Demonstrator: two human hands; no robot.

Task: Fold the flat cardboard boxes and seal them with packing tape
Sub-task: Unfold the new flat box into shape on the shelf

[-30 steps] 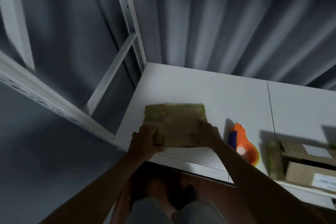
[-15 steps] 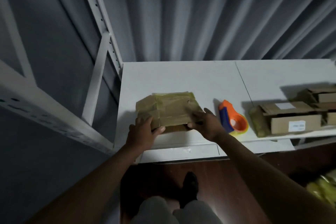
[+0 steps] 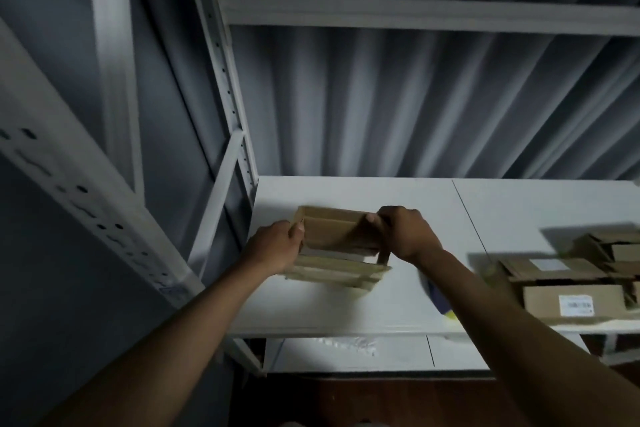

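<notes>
left hand and right hand each grip an end of the box above the bench, probably squaring it for folding.

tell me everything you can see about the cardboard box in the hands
The cardboard box is small, brown and blurred by motion. It is opened into a hollow sleeve, with pale flaps hanging at its lower edge. The left hand grips its left end, the right hand its right, above the white shelf.
</notes>
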